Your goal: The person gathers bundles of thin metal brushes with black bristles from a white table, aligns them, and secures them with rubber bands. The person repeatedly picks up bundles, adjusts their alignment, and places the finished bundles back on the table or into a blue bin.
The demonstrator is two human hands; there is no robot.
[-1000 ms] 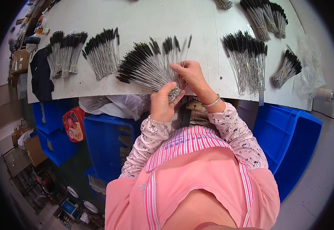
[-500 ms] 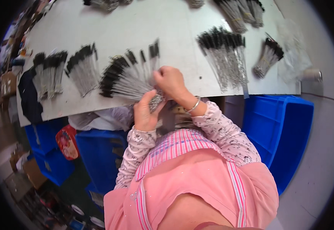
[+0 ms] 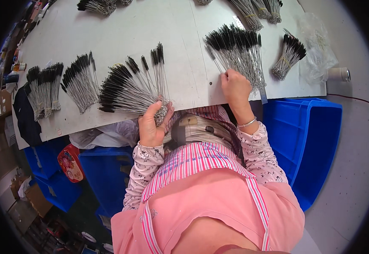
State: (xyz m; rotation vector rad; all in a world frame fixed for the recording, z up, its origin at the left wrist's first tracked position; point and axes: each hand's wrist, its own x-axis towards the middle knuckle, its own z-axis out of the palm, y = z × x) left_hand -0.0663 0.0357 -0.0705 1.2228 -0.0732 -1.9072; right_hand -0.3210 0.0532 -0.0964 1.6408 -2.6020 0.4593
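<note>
Near the table's front edge, my left hand (image 3: 152,127) closes round the looped wire ends of a fanned bunch of wire brushes (image 3: 127,94). Their black bristle heads spread away to the left and up, and a few stand apart on the right of the fan. My right hand (image 3: 236,88) is at the left side of a larger pile of the same brushes (image 3: 246,53). Its fingers pinch a single wire brush (image 3: 211,52), whose bristle end points up and left; the looped end is hidden by the hand.
Further brush bundles lie at the left (image 3: 82,82), far left (image 3: 45,89) and right (image 3: 288,58) of the white table (image 3: 184,46), with several more along its far side. A clear plastic bag (image 3: 318,46) and a spool (image 3: 339,74) lie right. Blue bins (image 3: 290,131) stand below the front edge.
My right hand has moved from the fanned bunch over to the pile on the right and grips a brush there. My left hand still holds the bunch.
</note>
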